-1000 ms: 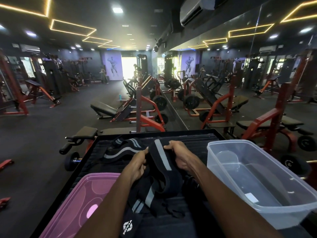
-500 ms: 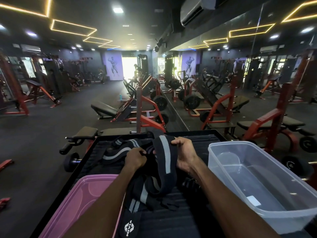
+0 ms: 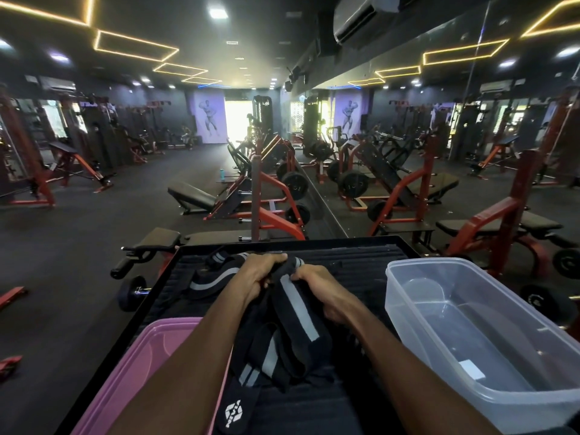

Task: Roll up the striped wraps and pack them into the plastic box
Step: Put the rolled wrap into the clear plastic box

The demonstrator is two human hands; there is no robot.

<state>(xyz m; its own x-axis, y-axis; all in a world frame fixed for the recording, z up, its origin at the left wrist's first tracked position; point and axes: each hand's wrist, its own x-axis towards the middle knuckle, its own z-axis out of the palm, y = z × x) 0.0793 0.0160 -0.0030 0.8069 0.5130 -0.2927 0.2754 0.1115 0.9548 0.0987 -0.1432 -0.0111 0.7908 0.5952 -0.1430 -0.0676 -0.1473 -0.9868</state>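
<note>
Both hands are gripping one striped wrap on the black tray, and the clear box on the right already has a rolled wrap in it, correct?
Not quite. The head view shows the clear box holding no wrap yet. The rest stands: the left hand and right hand both grip one striped wrap over the black tray.

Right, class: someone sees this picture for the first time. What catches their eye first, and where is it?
Front and centre, the left hand and right hand both grip a black wrap with a grey stripe, over a dark mat. An empty clear box stands at the right, a pink lid at the lower left. Behind, red gym machines fill the room under yellow ceiling lights.
</note>
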